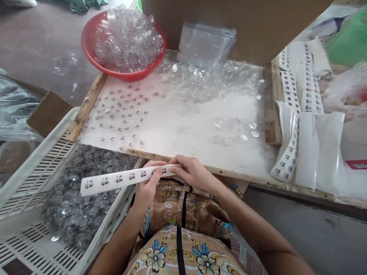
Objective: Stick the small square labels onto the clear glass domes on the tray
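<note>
A white sticker strip (125,177) with a row of small dark printed figures stretches to the left across my hands. My left hand (150,185) is closed on its middle part, the thumb lying over the printed side. At the strip's right end my right hand (190,172) pinches it between thumb and fingers. Both hands are just over the near wooden edge of a white work board (183,133). On the board's left lie many clear round pieces (123,114) with dark figures on them. Plain clear discs (229,133) lie on its right part.
A red bowl (88,49) heaped with clear discs stands at the back left. Below it, a white plastic crate (54,152) holds many printed pieces (86,191). Bundled sticker strips (311,84) lie at the right. A cardboard box (252,30) rises behind the board.
</note>
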### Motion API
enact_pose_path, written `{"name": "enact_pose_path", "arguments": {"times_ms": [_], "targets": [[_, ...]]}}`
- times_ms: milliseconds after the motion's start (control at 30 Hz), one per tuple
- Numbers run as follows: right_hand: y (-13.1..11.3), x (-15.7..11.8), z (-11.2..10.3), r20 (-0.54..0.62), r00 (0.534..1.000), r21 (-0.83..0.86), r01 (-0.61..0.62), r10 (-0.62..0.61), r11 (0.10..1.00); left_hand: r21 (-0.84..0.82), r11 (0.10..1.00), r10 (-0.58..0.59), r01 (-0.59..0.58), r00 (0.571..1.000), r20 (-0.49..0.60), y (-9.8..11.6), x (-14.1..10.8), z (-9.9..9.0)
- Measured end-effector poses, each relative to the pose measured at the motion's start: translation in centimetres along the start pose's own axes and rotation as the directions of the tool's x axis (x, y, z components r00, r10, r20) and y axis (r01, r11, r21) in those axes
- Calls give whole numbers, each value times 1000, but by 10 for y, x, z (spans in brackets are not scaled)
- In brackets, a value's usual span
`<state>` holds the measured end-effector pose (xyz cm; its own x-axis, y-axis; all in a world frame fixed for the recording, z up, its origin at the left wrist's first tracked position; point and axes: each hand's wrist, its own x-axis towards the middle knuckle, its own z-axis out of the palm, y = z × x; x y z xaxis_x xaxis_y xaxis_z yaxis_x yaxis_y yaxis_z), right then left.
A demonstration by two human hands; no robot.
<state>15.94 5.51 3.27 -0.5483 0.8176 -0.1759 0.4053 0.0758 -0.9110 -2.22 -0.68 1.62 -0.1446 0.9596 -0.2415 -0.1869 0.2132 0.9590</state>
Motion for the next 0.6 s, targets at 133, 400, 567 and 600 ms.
{"name": "enact_pose_path", "arguments": {"times_ms": [133,400,567,600], "targets": [[4,-3,1,-167,986,-36,5,-11,999,-69,996,-67,60,993,-101,-8,1,3],[14,-13,8,-257,958,-167,83,-125,982,-155,982,-131,112,984,-121,-15,-3,1],[21,3,-4,-311,942,-187,67,-124,980,-177,979,-122,97,983,-136,-15,-1,-1],[24,10,-7,-318,935,-247,80,-159,966,-180,979,-121,96,983,-134,-15,-1,-1]]}}
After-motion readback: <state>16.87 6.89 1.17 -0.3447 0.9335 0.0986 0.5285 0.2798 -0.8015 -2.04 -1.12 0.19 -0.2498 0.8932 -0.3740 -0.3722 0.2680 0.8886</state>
